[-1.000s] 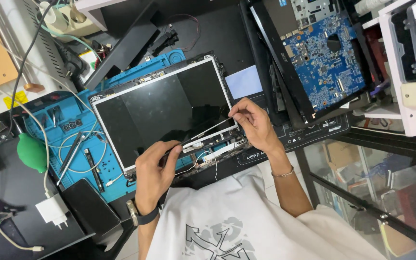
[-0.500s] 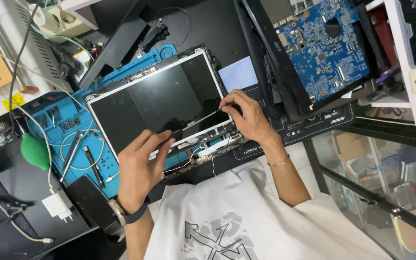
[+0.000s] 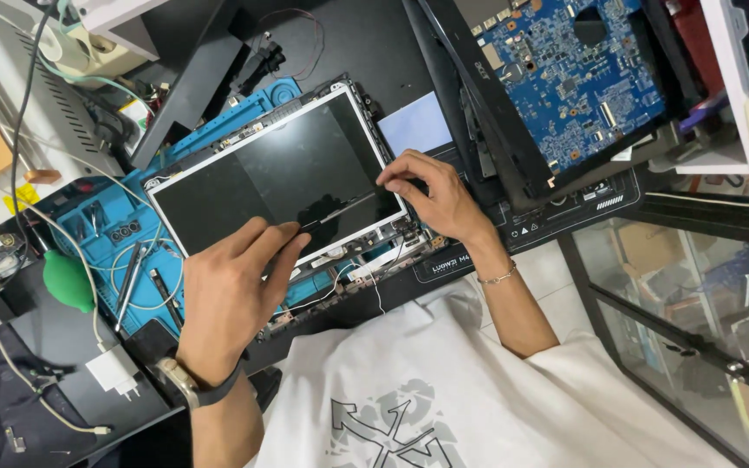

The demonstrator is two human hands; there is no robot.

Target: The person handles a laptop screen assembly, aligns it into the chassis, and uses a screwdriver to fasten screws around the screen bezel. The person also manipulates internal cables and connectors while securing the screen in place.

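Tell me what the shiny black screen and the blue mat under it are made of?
The black screen panel looks like glass or glossy plastic: it shows soft reflections, and its thin pale edge looks like metal. The blue mat looks like soft matte rubber or silicone, with moulded little compartments and no shine, though that cannot be told for sure.

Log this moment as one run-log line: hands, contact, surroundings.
left hand: fingertips on laptop screen panel lower edge | right hand: pinching panel's right edge | under panel: blue mat | nearby: green blower, blue circuit board
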